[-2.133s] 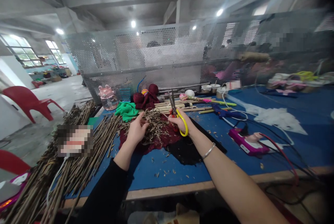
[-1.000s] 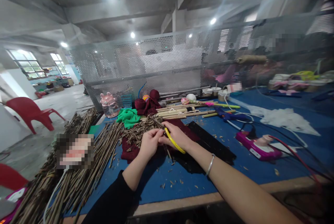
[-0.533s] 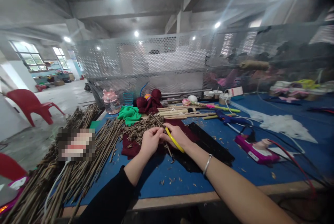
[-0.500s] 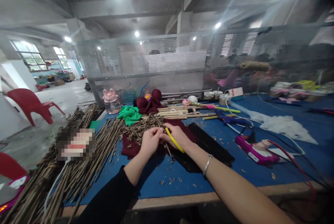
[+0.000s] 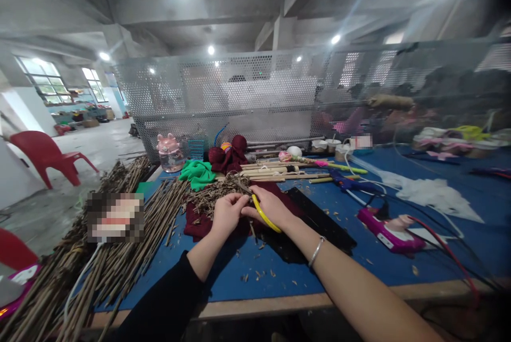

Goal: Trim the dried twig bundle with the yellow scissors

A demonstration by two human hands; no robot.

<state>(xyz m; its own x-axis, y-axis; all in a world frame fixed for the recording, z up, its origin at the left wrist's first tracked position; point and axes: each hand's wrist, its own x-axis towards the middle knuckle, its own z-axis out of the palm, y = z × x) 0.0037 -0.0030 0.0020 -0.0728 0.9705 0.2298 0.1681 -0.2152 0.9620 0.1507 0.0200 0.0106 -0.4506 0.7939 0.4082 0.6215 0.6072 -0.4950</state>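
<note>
Over the middle of the table, my right hand (image 5: pixel 268 205) is closed round scissors with yellow handles (image 5: pixel 263 214); their blades point away from me, toward a heap of dried plant bits (image 5: pixel 213 195). Thumb and fingers of my left hand (image 5: pixel 229 213) are pinched together, close against the right fingertips. A thin dried twig (image 5: pixel 252 228) shows just below the meeting fingers; its upper part is hidden by them. Under both hands lie a dark red cloth (image 5: pixel 195 227) and a black sheet (image 5: pixel 319 219).
Long dried stalks (image 5: pixel 131 257) cover the left side, a blurred-out device on a white cable above them. Farther back are a green cloth (image 5: pixel 197 173), dark red balls (image 5: pixel 239 146) and bamboo sticks (image 5: pixel 267 173). A purple power strip (image 5: pixel 389 233) with cables lies right.
The left hand has shifted slightly left, and the twig below the fingers has changed its angle. The right hand still holds the scissors. The whole view has moved a little.
</note>
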